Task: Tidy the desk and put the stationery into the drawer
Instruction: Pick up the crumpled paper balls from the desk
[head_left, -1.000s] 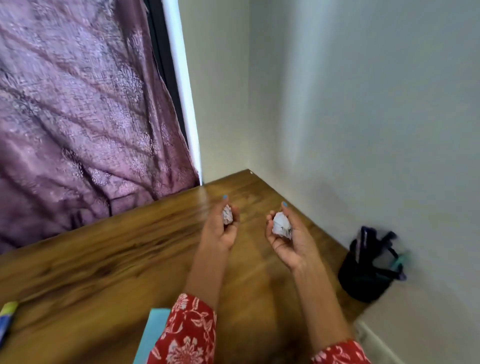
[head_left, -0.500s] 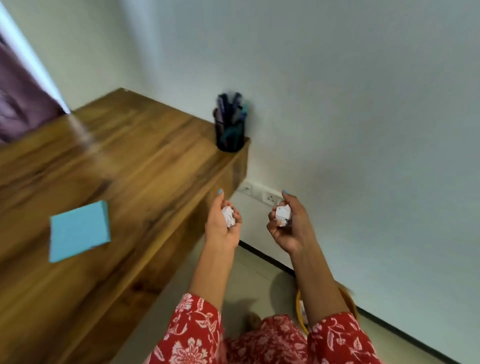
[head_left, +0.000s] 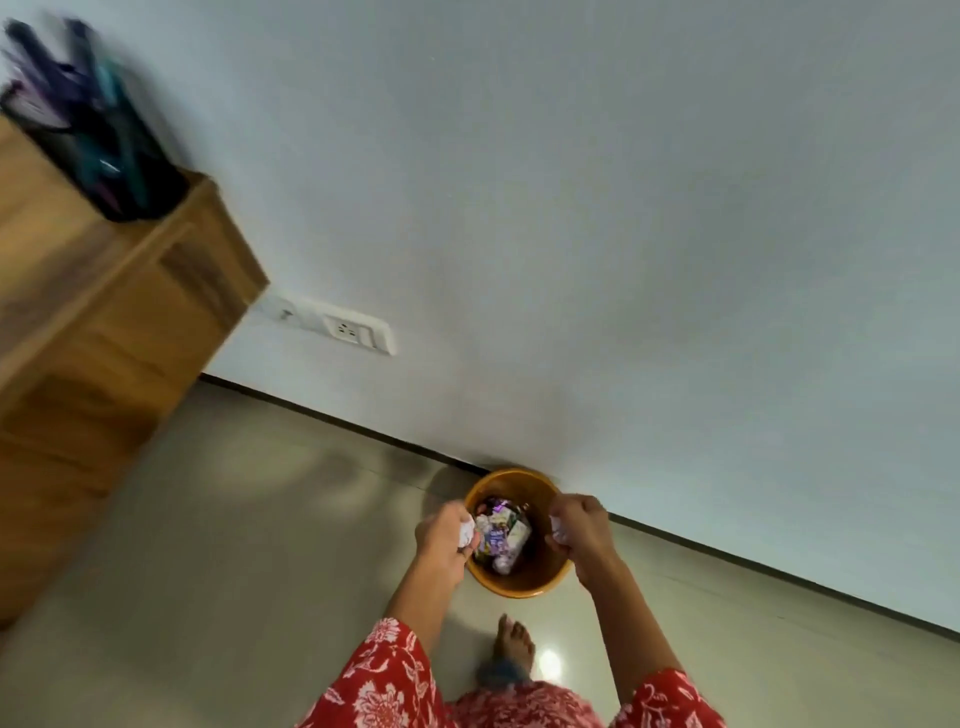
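Both hands are over the bin (head_left: 519, 584) now, down at six o'clock against the wall; the left hand (head_left: 444, 538) has its fingers curled tight round a paper ball (head_left: 466, 532), white crumple peeking out on the bin side; the right hand (head_left: 581, 525) is clamped the same way on a second ball (head_left: 557, 529), just a sliver of white showing under the knuckles; neither is released yet, both hover right above the rim, left at the bin's nine o'clock edge, right at its three o'clock edge. The bin is orange and already carries wrappers and scraps inside. Up at ten o'clock sits the desk (head_left: 119, 312), blurred, with the pen pot (head_left: 104, 156) at its corner by the wall, pens standing in it; that's the stationery, and it's on top of the desk, not in any drawer. A socket (head_left: 348, 330) on the wall at about eleven o'clock from the bin; a bare foot (head_left: 514, 644) on the floor just below it.

How far along? Early to middling, I'd say; the rubbish run is about to finish with two drops, but the stationery looks untouched, and no drawer is visible from here, open or closed; most of the desk top is out of view, so what else lies there I cannot tell.
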